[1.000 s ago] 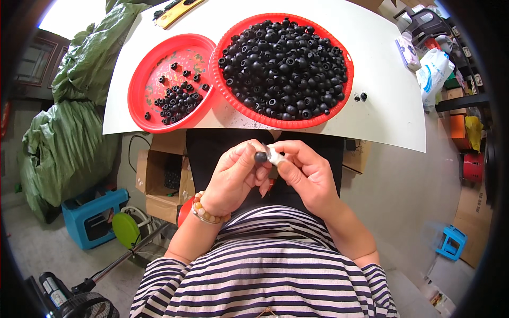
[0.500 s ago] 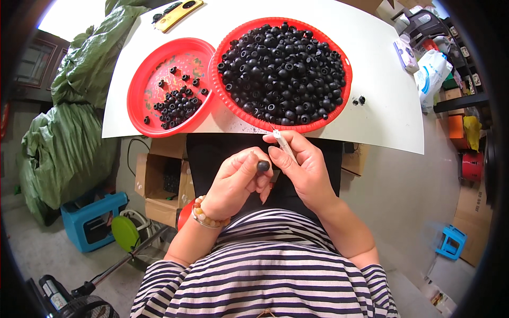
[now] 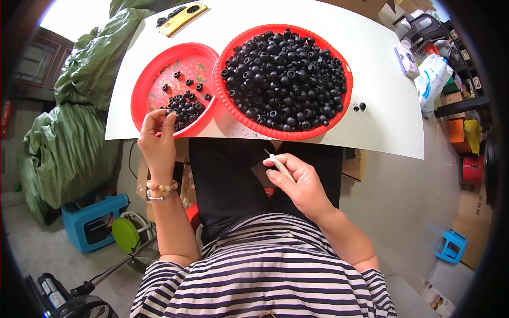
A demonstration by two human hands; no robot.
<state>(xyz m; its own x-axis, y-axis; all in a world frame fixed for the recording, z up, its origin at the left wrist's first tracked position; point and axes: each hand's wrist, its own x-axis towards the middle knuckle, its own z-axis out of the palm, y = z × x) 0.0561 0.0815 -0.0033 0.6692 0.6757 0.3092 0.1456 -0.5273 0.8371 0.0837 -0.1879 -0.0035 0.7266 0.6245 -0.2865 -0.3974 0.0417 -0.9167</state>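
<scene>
My left hand point(image 3: 160, 144) reaches over the near rim of the smaller red tray point(image 3: 146, 79), its thumb and fingers pinched round a small black round part point(image 3: 169, 111). The part is mostly hidden by the fingertips. Several similar black hollow parts point(image 3: 186, 107) lie in that tray, most of them bunched at its near right side. In front of my body, below the table edge, my right hand point(image 3: 303, 186) is closed round a slim pale-handled tool point(image 3: 282, 167) with a white wrap and a thin pointed tip. That tip points up and left, touching nothing.
A larger red basin point(image 3: 348, 87), heaped with black round parts point(image 3: 283, 79), stands on the white table point(image 3: 387, 119). A yellow phone point(image 3: 183, 20) lies at the back left. Two small black bits point(image 3: 360, 106) lie right of the basin. A tissue pack point(image 3: 406, 59) sits at the right edge.
My left hand has moved from beside my right hand up and left to the smaller tray, carrying the black part. My right hand has lowered slightly, still gripping the tool.
</scene>
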